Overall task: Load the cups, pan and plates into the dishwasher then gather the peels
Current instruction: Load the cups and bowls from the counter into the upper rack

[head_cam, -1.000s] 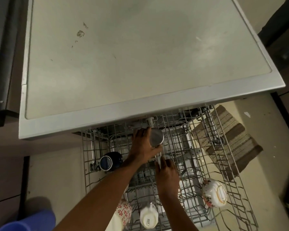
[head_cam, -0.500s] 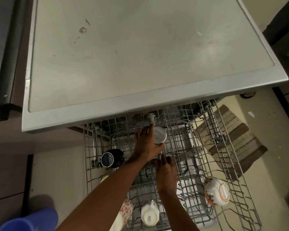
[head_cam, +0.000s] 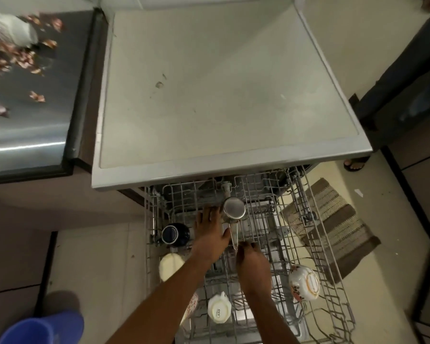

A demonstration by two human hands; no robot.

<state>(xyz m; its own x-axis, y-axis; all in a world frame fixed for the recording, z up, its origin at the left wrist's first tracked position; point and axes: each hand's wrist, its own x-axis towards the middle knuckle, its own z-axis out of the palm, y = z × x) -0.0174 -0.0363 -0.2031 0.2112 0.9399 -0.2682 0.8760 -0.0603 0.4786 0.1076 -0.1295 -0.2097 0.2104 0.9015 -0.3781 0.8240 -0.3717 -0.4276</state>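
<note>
Open wire lies in the rack (head_cam: 266,234) right of the steel pan (head_cam: 233,207), toward the frame's centre right. The dishwasher top (head_cam: 229,100) overhangs the rear row. The dark mug (head_cam: 175,234) and cream cup (head_cam: 170,266) crowd the left edge; the floral bowl (head_cam: 304,282) blocks the lower right.

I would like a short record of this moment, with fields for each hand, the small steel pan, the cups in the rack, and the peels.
left hand: fingers spread, resting beside the steel pan, no grip on it
right hand: fingertips at the end of the pan handle
steel pan: upside down at the back of the upper rack
cups: dark mug, white mug, floral cup, all in the rack
peels: scattered on the counter, not gathered
</note>
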